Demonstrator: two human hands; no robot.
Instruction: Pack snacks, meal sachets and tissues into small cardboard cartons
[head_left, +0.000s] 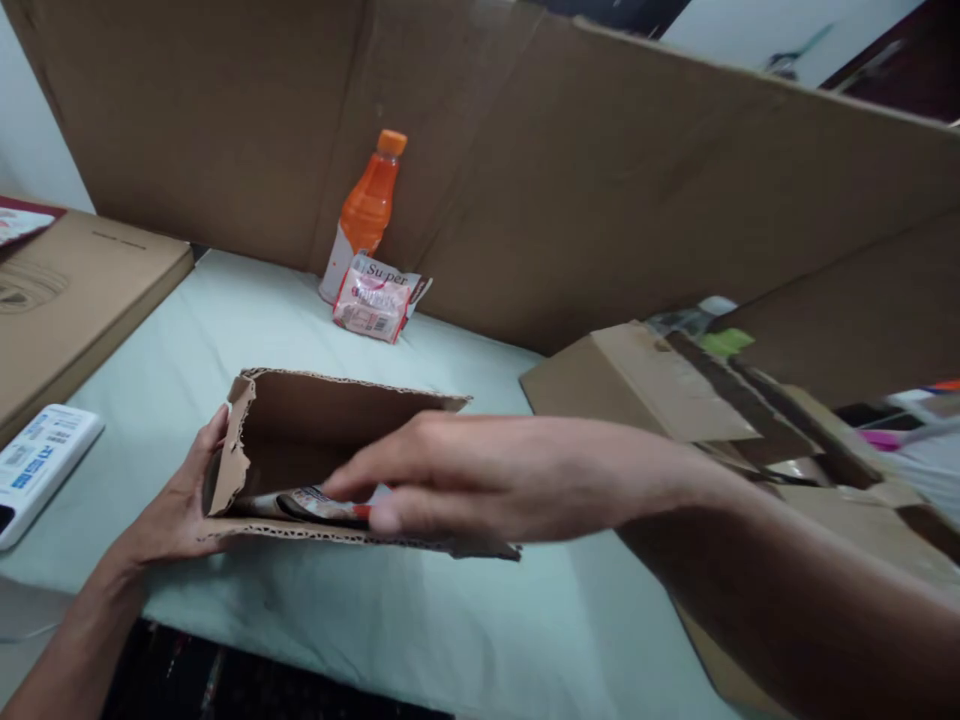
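Note:
A small open cardboard box (352, 400) with ragged cut edges stands on the pale green cloth. My left hand (180, 500) is closed around the box's left end, its thumb along the outer wall. Reaching over the opening from the right, my right hand (480, 480) pinches a shiny printed packet (315, 503) between thumb and fingers. This packet lies low along the near inner wall, and its right part is hidden by the hand. The rest of the box's inside is dark.
An orange drink bottle (370, 200) leans at the back behind a pink-and-white packet (375, 300). A white power bank (45, 470) and a flat carton (90, 290) lie left. Larger open cardboard boxes (637, 380) stand right; a tall cardboard panel (600, 180) closes off the back.

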